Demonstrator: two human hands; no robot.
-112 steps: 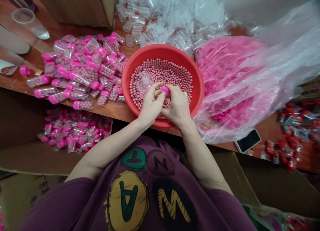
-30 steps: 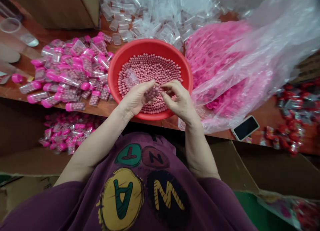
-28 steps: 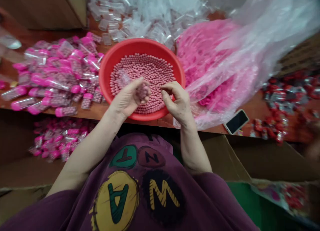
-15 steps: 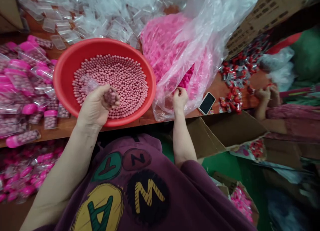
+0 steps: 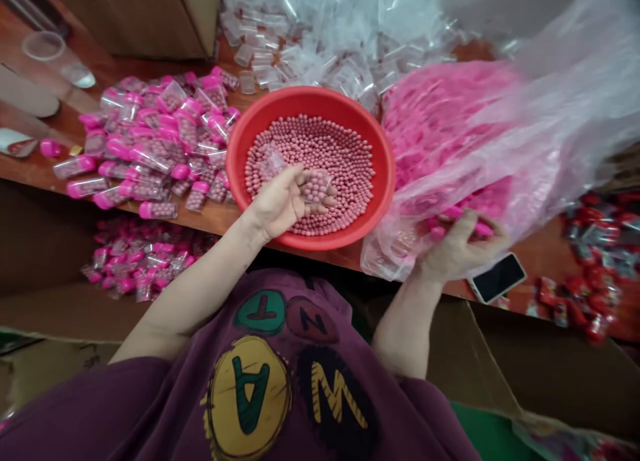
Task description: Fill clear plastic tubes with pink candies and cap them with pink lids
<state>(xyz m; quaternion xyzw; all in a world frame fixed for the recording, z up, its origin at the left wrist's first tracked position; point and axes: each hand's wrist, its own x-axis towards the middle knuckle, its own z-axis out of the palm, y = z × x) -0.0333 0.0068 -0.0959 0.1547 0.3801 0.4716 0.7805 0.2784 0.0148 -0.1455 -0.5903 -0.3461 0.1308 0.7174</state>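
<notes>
My left hand (image 5: 283, 204), palm up over the red basin (image 5: 235, 161), holds a small clear plastic jar (image 5: 317, 186) filled with pink beads. Its mouth shows no lid that I can make out. Another clear piece (image 5: 273, 161) lies on the loose pink beads (image 5: 345, 168) just behind that hand. At the mouth of a clear plastic bag (image 5: 387, 248), my right hand (image 5: 457, 244) is slightly blurred, with its thumb and fingers around a bright pink cap (image 5: 483, 228). More pink caps (image 5: 445, 114) fill the bag.
Filled jars with pink caps (image 5: 150, 134) are heaped left of the basin, and more (image 5: 135, 254) lie in a box below. Clear empty jars (image 5: 320, 41) pile up behind. A phone (image 5: 497, 278) and red items (image 5: 595, 294) lie to the right. A cardboard box (image 5: 140, 14) stands back left.
The view has swung left, so the basin and bag appear farther right. My right hand has turned over at the bag and now has a pink cap. My left hand still holds the jar.
</notes>
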